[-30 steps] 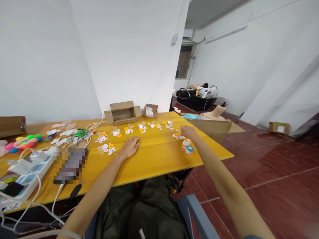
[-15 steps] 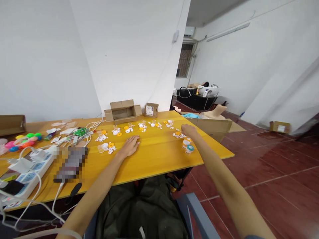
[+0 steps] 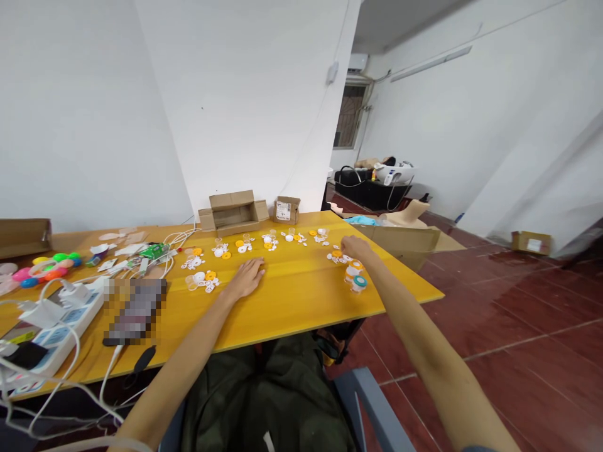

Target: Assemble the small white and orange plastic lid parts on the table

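Observation:
My left hand (image 3: 245,278) lies flat on the yellow table (image 3: 287,298), fingers stretched out and holding nothing. At the right, my right hand (image 3: 357,247) is curled, its fingertips pointing down by a small pile of white discs and an orange ring (image 3: 336,254). Whatever it pinches is hidden by the hand. Just in front of that hand stand small clear jars with orange lids (image 3: 352,268) and one with a teal lid (image 3: 359,282). Left of my left hand sits another group of clear cup, white discs and orange ring (image 3: 210,276).
Several similar part groups line the table's back, before an open cardboard box (image 3: 234,213) and a small box (image 3: 286,210). At left are a phone (image 3: 136,311), a power strip (image 3: 70,333), cables and coloured balls (image 3: 51,269). A large carton (image 3: 396,242) stands beyond the right edge.
Nearly nothing differs. The view has shifted very slightly; my left hand rests in the same place, and my right hand stays curled by the same pile.

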Motion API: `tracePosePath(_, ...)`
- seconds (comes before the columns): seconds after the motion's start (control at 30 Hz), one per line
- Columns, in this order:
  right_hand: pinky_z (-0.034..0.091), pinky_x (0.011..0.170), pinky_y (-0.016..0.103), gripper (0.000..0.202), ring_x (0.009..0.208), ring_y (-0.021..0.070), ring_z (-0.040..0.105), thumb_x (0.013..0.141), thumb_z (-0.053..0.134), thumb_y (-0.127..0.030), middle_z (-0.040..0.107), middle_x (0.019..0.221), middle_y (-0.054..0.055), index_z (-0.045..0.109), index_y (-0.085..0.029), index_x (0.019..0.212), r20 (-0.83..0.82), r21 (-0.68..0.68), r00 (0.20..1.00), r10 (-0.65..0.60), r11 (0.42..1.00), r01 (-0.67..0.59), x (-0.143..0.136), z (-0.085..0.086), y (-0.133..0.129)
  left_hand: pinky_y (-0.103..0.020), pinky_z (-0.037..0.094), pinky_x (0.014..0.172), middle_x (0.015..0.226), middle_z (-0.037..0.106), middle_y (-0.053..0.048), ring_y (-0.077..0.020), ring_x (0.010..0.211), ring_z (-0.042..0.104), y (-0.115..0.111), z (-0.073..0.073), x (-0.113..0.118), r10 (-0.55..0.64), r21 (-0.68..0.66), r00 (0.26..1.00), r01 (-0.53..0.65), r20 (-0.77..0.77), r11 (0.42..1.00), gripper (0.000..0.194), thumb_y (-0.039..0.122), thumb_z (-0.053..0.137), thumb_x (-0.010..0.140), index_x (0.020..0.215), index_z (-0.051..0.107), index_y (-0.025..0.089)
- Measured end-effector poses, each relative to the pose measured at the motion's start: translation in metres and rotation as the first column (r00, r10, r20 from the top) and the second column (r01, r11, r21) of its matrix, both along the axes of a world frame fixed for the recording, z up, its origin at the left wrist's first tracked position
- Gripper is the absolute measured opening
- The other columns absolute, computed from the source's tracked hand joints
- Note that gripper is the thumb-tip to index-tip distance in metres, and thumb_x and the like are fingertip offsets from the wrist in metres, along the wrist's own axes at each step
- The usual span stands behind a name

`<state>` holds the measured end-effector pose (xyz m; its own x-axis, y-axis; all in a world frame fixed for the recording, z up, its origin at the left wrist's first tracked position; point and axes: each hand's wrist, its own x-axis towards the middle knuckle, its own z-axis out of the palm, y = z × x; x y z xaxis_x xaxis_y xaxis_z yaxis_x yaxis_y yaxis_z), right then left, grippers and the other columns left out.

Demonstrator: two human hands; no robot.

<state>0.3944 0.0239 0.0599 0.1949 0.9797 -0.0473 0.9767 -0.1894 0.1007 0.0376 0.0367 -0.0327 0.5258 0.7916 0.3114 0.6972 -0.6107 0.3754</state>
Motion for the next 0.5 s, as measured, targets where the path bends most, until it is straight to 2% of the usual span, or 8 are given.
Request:
tracePosePath(0.17, 0.051, 0.085, 0.032, 0.039, 0.114, 0.0285, 0.066, 0.089, 0.048, -0.012, 0.069, 0.123, 0.015, 0.072, -0.022, 0.118, -0.037, 0.031, 0.999, 0.008, 1.000, -0.006, -0.006, 0.007, 0.000, -0.044, 0.041, 0.112, 0.142, 0.058, -0.008, -0.0233, 0.134, 0.051, -0.002, 0.003, 0.001, -0.009, 0.004, 1.000, 0.009, 0.003, 1.000, 0.031, 0.035, 0.039, 0.102, 0.126, 0.055, 0.026)
tracePosePath(0.5, 0.051, 0.084, 0.030, 0.040, 0.115, 0.0274, 0.065, 0.092, 0.043, -0.016, 0.070, 0.125, 0.015, 0.072, -0.022, 0.120, -0.085, 0.065, 0.996, -0.024, 0.997, 0.030, 0.000, 0.010, 0.010, -0.045, 0.041, 0.113, 0.141, 0.059, -0.008, -0.0230, 0.134, 0.051, -0.004, 0.002, 0.001, -0.019, 0.024, 1.000, 0.018, 0.010, 1.000, 0.031, 0.035, 0.038, 0.102, 0.126, 0.056, 0.026)
